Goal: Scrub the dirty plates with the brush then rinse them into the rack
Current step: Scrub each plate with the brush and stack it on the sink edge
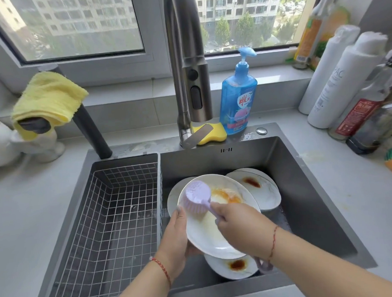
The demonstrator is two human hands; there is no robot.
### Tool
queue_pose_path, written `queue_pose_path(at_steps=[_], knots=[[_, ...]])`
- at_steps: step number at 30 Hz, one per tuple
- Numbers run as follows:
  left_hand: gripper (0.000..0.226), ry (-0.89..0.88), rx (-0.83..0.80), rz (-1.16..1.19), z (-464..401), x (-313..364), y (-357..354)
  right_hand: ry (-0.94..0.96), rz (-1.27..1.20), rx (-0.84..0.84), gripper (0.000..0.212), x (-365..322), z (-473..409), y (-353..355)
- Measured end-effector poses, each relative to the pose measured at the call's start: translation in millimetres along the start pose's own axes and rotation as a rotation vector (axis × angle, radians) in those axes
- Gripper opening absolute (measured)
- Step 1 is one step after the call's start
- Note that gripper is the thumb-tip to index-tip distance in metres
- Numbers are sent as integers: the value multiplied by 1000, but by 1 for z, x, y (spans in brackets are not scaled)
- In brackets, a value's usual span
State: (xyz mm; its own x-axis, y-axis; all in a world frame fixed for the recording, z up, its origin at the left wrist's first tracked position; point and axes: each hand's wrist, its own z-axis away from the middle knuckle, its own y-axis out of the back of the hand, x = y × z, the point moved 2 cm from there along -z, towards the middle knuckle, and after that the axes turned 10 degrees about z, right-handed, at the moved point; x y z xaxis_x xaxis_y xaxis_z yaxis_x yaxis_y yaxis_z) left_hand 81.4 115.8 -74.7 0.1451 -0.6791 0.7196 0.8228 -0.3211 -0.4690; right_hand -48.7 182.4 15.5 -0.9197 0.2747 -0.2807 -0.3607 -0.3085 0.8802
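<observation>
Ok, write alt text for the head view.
A left hand tilts a white plate over a sink while the right hand scrubs its orange stain with a lilac brush. More stained plates lie below; the wire rack is empty.

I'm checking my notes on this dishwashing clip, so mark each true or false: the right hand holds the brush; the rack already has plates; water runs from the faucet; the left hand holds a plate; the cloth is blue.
1. The right hand holds the purple brush: true.
2. The wire rack holds plates: false, it holds none.
3. Water runs from the faucet: false, no stream shows.
4. The left hand holds the stained plate: true.
5. The cloth is blue: false, yellow.
</observation>
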Motion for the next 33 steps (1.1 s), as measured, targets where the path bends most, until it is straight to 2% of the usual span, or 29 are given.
queue_pose_path(at_steps=[3, 5, 6, 9, 12, 14, 18, 20, 23, 25, 29, 33], knots=[[57, 0, 24, 15, -1, -3, 2, -144, 88, 15, 53, 23, -21, 0], [51, -29, 42, 29, -3, -2, 5, -219, 189, -30, 63, 34, -20, 1], [51, -45, 59, 34, -4, -2, 7, -227, 238, -72, 61, 39, -15, 2], [59, -59, 72, 36, -7, 0, 12, -170, 327, -158, 37, 43, 8, 7], [59, -57, 82, 34, -9, 2, 13, -74, 427, -310, 38, 31, 29, 1], [60, -60, 83, 30, -11, 3, 14, -22, 391, -329, 37, 21, 33, -2], [61, -37, 52, 34, -9, 2, 8, 32, 104, -253, 25, -2, 29, 6], [65, -18, 34, 39, -7, 0, 4, 8, -10, -133, 36, -5, 14, 8], [63, -16, -5, 55, -5, -3, 1, -79, 82, 8, 53, 10, -10, 7], [61, -30, -2, 71, -5, 0, 3, -153, 206, 32, 55, 28, -12, 11], [60, -60, 23, 46, -8, 6, 9, -154, 347, -144, 29, 41, 15, 25], [61, -72, 56, 47, -11, 8, 11, -49, 244, -324, 26, 22, 39, 21]])
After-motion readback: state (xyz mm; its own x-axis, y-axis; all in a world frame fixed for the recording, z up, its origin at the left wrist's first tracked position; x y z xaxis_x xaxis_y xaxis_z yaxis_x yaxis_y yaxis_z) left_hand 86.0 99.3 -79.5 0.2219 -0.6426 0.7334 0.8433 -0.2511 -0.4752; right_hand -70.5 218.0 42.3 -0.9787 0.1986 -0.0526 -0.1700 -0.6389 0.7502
